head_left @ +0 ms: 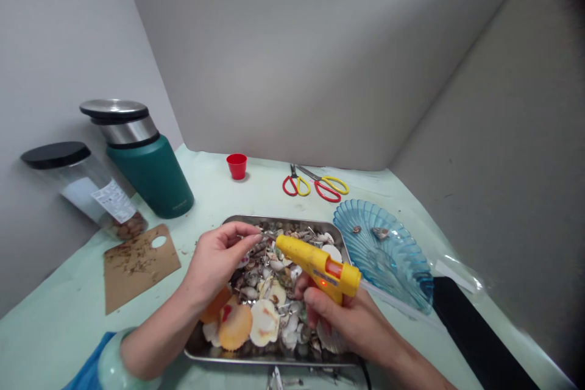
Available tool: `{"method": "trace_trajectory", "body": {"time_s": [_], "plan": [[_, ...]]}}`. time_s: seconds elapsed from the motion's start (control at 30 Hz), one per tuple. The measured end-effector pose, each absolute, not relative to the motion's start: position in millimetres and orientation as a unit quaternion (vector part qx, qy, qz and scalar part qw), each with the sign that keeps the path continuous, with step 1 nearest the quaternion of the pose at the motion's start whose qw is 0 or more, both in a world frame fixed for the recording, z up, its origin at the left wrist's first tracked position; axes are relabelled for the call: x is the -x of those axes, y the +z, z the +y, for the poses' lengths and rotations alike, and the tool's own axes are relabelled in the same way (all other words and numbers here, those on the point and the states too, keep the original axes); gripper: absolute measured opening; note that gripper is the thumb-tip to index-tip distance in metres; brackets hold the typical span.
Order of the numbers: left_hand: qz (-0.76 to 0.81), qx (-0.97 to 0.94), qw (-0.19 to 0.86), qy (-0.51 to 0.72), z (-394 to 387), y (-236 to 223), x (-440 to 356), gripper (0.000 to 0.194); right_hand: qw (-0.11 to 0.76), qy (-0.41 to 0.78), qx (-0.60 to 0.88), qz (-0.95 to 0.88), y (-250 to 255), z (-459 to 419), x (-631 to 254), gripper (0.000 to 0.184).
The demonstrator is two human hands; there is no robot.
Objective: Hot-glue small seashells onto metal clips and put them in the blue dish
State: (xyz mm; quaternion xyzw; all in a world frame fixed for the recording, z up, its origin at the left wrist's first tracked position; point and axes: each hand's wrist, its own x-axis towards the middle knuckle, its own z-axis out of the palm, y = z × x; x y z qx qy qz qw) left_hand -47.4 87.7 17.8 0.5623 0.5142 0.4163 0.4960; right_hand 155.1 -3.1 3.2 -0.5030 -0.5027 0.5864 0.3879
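In my right hand [338, 311] is a yellow hot glue gun [315, 259], with my fingers around its handle and a small orange light lit on its side. Its nozzle points left, close to the fingertips of my left hand [223, 259]. Thumb and forefinger of that hand are pinched together at the nozzle; whatever small thing they hold is too small to name. Both hands are above a metal tray [269, 361] filled with mixed seashells. Among these are an orange scallop shell [236, 326] and a whitish scallop shell [264, 322] near the front.
Right of the tray lies a blue shell-shaped dish [388, 262] with two small shells. Behind stand a red cup [237, 166] and two pairs of scissors [326, 190]. At left are a green bottle [153, 177], a clear jar [98, 198] and a stained cardboard piece [137, 277].
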Motion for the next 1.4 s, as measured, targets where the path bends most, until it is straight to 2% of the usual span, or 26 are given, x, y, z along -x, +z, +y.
{"method": "trace_trajectory", "body": {"time_s": [0.57,1.07,1.23,1.4], "plan": [[0.509,-0.579,0.477,0.422,85.0,19.6,45.8,0.018,0.340,0.543,0.545,-0.540,-2.4,-2.3,-159.2,0.035],[0.506,-0.588,0.472,0.419,84.2,17.5,45.2,0.017,0.364,0.516,0.548,-0.549,-0.4,-1.5,-159.3,0.027],[0.506,-0.589,0.472,0.418,83.8,17.8,45.1,0.017,0.346,0.520,0.558,-0.546,0.0,-1.3,-158.6,0.029],[0.508,-0.585,0.477,0.415,83.6,17.7,45.4,0.017,0.362,0.507,0.550,-0.556,1.1,-1.2,-159.3,0.021]]}}
